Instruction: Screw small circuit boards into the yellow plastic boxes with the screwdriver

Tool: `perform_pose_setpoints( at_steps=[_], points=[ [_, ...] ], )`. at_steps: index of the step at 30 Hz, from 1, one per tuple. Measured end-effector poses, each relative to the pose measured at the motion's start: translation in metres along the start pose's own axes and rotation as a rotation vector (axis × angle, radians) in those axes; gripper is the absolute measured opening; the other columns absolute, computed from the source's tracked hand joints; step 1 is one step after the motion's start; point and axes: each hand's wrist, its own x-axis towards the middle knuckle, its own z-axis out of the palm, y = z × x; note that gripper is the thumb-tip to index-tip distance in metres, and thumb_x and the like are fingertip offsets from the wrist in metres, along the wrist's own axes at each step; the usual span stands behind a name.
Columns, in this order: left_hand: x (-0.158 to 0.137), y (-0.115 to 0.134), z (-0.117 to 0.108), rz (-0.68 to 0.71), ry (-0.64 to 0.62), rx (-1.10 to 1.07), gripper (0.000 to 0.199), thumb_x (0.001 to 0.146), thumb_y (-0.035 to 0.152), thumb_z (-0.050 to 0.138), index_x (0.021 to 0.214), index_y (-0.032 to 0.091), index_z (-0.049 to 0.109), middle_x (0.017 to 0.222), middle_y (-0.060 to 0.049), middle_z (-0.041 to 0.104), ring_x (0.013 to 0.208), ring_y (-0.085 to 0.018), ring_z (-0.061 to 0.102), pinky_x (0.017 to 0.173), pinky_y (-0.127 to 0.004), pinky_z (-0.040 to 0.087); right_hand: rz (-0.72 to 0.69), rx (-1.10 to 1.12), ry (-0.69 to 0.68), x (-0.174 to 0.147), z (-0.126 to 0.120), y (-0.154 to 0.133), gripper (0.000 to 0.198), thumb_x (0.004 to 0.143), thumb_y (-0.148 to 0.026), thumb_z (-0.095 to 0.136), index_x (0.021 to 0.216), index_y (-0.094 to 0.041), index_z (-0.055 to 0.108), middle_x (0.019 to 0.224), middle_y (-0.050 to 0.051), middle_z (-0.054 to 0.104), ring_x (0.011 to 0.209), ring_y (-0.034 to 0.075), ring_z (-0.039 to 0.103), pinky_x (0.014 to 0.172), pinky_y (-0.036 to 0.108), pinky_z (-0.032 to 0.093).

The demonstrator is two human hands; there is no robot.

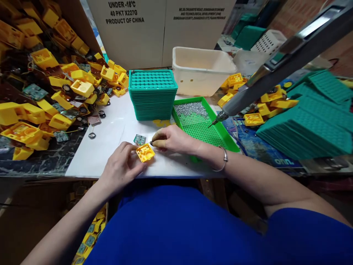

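while my left hand (121, 162) pinches the light, stiff yellow shell (145, 152) by its edges at lower centre, my right hand (172, 140) closes on a small dark part.

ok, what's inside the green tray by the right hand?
The green tray holds a heap of small silvery screws at its far end; the near part shows bare perforated green floor. The right hand and wrist cover its near left corner, so what lies there can't be seen.
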Motion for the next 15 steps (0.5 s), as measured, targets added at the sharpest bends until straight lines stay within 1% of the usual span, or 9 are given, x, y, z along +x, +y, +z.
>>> perform_pose_setpoints(
  at_steps=[1, 2, 3, 4, 6, 8, 10, 13, 15],
  points=[
    [0.003, 0.003, 0.001, -0.040, -0.009, -0.071, 0.031, 0.081, 0.040, 0.065, 0.101, 0.019, 0.055, 0.089, -0.005, 0.061, 0.073, -0.019, 0.061, 0.067, -0.034, 0.050, 0.008, 0.196, -0.026, -0.002, -0.001, 0.002, 0.017, 0.089, -0.019, 0.060, 0.099, -0.009, 0.069, 0.082, 0.006, 0.072, 0.065, 0.010, 0.064, 0.064, 0.023, 0.053],
    [0.005, 0.007, 0.001, -0.083, -0.025, -0.154, 0.031, 0.081, 0.039, 0.066, 0.101, 0.019, 0.053, 0.085, -0.003, 0.061, 0.069, -0.018, 0.060, 0.065, -0.033, 0.050, 0.005, 0.332, -0.054, -0.003, -0.002, 0.003, 0.017, 0.088, -0.018, 0.060, 0.099, -0.009, 0.068, 0.081, 0.005, 0.071, 0.061, 0.008, 0.062, 0.060, 0.022, 0.053],
    [0.008, 0.011, 0.001, -0.127, -0.042, -0.244, 0.032, 0.080, 0.038, 0.066, 0.101, 0.019, 0.051, 0.083, -0.002, 0.061, 0.068, -0.017, 0.060, 0.063, -0.031, 0.051, -0.020, 0.402, -0.070, -0.005, -0.004, 0.005, 0.017, 0.088, -0.018, 0.060, 0.100, -0.008, 0.067, 0.081, 0.004, 0.070, 0.060, 0.008, 0.061, 0.058, 0.022, 0.053],
    [0.010, 0.014, 0.001, -0.166, -0.055, -0.334, 0.033, 0.080, 0.039, 0.068, 0.101, 0.020, 0.049, 0.082, -0.001, 0.061, 0.068, -0.016, 0.060, 0.063, -0.030, 0.051, -0.069, 0.400, -0.070, -0.007, -0.006, 0.008, 0.017, 0.087, -0.018, 0.061, 0.101, -0.009, 0.067, 0.082, 0.004, 0.070, 0.059, 0.007, 0.060, 0.057, 0.022, 0.053],
    [0.013, 0.020, 0.004, -0.228, -0.066, -0.511, 0.038, 0.079, 0.039, 0.070, 0.103, 0.020, 0.047, 0.087, -0.002, 0.063, 0.073, -0.016, 0.062, 0.064, -0.029, 0.052, -0.229, 0.220, -0.029, -0.009, -0.009, 0.011, 0.016, 0.086, -0.017, 0.062, 0.100, -0.010, 0.068, 0.084, 0.004, 0.070, 0.062, 0.007, 0.060, 0.062, 0.022, 0.052],
    [0.014, 0.025, 0.008, -0.283, -0.090, -0.709, 0.043, 0.079, 0.037, 0.072, 0.107, 0.021, 0.044, 0.094, -0.003, 0.064, 0.079, -0.017, 0.064, 0.068, -0.029, 0.054, -0.410, -0.083, 0.012, -0.011, -0.012, 0.011, 0.014, 0.086, -0.016, 0.064, 0.098, -0.011, 0.070, 0.086, 0.005, 0.070, 0.069, 0.009, 0.060, 0.067, 0.023, 0.048],
    [0.016, 0.030, 0.012, -0.330, -0.134, -0.919, 0.046, 0.079, 0.035, 0.073, 0.110, 0.022, 0.040, 0.096, -0.003, 0.065, 0.082, -0.017, 0.066, 0.071, -0.031, 0.055, -0.508, -0.383, 0.012, -0.014, -0.015, 0.006, 0.011, 0.087, -0.017, 0.063, 0.093, -0.011, 0.071, 0.086, 0.006, 0.069, 0.073, 0.010, 0.057, 0.066, 0.024, 0.044],
    [0.018, 0.035, 0.015, -0.377, -0.202, -1.155, 0.049, 0.078, 0.027, 0.075, 0.111, 0.023, 0.039, 0.092, 0.000, 0.066, 0.082, -0.015, 0.067, 0.077, -0.029, 0.055, -0.461, -0.695, -0.067, -0.022, -0.017, -0.010, 0.015, 0.092, -0.018, 0.057, 0.093, -0.010, 0.070, 0.087, 0.008, 0.066, 0.066, 0.011, 0.052, 0.059, 0.025, 0.035],
    [0.019, 0.038, 0.017, -0.378, -0.226, -1.256, 0.050, 0.077, 0.022, 0.076, 0.112, 0.022, 0.040, 0.091, 0.000, 0.068, 0.083, -0.013, 0.068, 0.080, -0.027, 0.054, -0.418, -0.809, -0.102, -0.027, -0.018, -0.020, 0.017, 0.094, -0.018, 0.053, 0.096, -0.011, 0.069, 0.087, 0.008, 0.064, 0.063, 0.011, 0.049, 0.055, 0.027, 0.030]
  ],
)
